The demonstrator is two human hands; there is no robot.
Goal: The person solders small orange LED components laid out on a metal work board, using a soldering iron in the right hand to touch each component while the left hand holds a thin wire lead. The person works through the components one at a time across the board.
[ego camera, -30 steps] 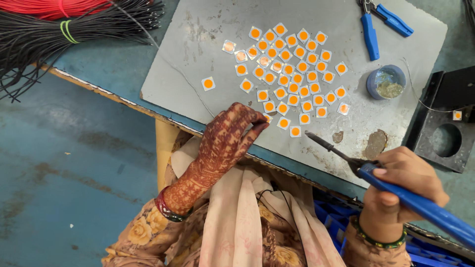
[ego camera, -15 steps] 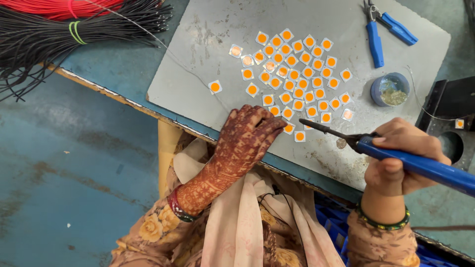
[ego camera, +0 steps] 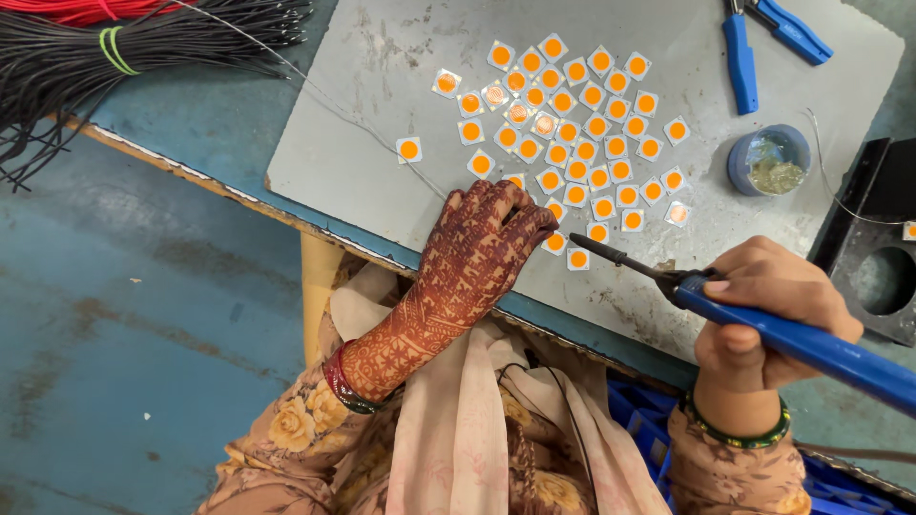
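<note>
Teal paint, scuffed and worn, covers the counter, and on it lies a grey work mat carrying the job; near the mat's front edge a blue-handled soldering iron is clenched in the right hand, fingers wrapped round the grip and thumb laid along it, so the dark tip angles down and left toward the nearest small white squares with orange centres; the left hand, patterned in dark henna, rests fingers-down at the near edge of the cluster, fingertips touching or just beside one square, apparently to steady it for the tip, though whether it pinches anything cannot be told; the rest of the orange-centred squares spread up the mat in loose rows, flat and face up, with one stray square apart to the left; a small round blue tin of dull paste sits just to the right of them, within reach of the iron; blue-handled pliers lie at the mat's far edge; a bundle of black wires tied with a green band stretches along the counter's left, red wires beyond it; a black block with a round hole stands at the right edge.
</note>
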